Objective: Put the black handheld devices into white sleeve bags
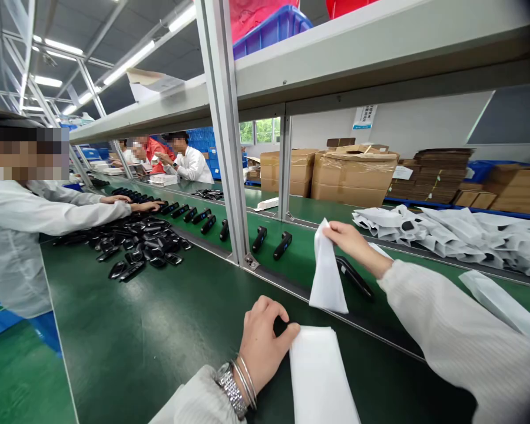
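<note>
My right hand is raised over the green belt, fingers closed in a pinch on the upper end of a thin white bag. The bag hangs down and widens toward its bottom. Just behind it, partly covered by my wrist, a black handheld device lies on the belt. In front of me is a stack of flat white bags. My left hand is beside its far left corner, thumb touching the edge, forefinger curved and apart from the thumb.
Black devices stand in a row along the belt. At left, a person reaches over a heap of black parts. White packed bags lie at right. A metal post and shelf stand before me.
</note>
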A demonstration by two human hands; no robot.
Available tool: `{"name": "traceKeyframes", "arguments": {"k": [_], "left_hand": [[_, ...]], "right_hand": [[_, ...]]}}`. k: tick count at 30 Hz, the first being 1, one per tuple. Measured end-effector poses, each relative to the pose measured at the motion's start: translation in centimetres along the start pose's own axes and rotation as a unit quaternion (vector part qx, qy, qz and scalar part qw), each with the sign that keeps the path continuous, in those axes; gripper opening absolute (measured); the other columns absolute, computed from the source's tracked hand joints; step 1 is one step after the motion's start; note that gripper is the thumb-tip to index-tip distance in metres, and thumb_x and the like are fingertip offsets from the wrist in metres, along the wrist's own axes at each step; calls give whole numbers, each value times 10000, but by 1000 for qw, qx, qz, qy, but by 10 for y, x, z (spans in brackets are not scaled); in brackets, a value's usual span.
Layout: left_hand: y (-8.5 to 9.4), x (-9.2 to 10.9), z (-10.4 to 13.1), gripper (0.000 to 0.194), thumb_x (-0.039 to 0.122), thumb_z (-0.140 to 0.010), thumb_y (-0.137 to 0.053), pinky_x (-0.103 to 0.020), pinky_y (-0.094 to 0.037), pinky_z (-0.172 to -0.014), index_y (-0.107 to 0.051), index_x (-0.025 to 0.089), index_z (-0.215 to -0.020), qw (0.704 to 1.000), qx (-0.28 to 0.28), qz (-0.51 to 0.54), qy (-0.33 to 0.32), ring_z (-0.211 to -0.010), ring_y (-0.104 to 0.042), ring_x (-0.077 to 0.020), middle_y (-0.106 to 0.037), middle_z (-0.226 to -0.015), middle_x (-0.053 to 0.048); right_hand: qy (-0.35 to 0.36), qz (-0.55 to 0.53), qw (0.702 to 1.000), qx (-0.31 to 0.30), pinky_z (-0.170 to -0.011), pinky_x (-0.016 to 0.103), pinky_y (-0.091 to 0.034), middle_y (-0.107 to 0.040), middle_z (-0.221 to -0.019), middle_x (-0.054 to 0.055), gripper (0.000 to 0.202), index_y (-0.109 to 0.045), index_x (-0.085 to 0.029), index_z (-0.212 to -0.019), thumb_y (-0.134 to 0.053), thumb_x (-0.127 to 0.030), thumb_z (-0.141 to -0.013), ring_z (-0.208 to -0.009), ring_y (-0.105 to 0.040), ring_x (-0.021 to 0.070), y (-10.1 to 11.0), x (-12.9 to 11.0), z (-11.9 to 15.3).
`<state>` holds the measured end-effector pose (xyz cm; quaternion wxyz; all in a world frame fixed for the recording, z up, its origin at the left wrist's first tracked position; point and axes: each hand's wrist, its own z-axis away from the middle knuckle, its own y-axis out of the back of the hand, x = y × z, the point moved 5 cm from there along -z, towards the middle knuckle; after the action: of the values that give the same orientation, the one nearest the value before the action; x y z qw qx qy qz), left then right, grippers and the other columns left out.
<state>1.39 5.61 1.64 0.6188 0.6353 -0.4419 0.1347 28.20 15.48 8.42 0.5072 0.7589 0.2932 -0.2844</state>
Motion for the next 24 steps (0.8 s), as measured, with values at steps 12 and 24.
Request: {"name": "traceKeyframes", "arguments": {"k": [12, 24], "left_hand": [[-17, 8, 1, 137, 108, -827, -541, -333, -344, -799, -543, 192, -719, 999, -25, 0, -33, -812, -512, -167, -543, -781, 19], [-4, 13, 4, 169, 82, -889, -501, -318, -341, -790, -555, 198, -778, 994, 1, 12, -111, -750, -531, -140, -577, -749, 37]], "right_hand": [[10, 92, 988, -122, -845, 347, -465, -658, -1049, 54, 423, -548, -258, -1283, -637, -304, -872, -934, -621, 211, -155, -33, -57], [-90, -154, 979, -95, -768, 329, -554, -656, -1008, 35, 449, -259, -229, -1391, -389, -237, -962, -840, -688, 167, -126, -42, -4]]}}
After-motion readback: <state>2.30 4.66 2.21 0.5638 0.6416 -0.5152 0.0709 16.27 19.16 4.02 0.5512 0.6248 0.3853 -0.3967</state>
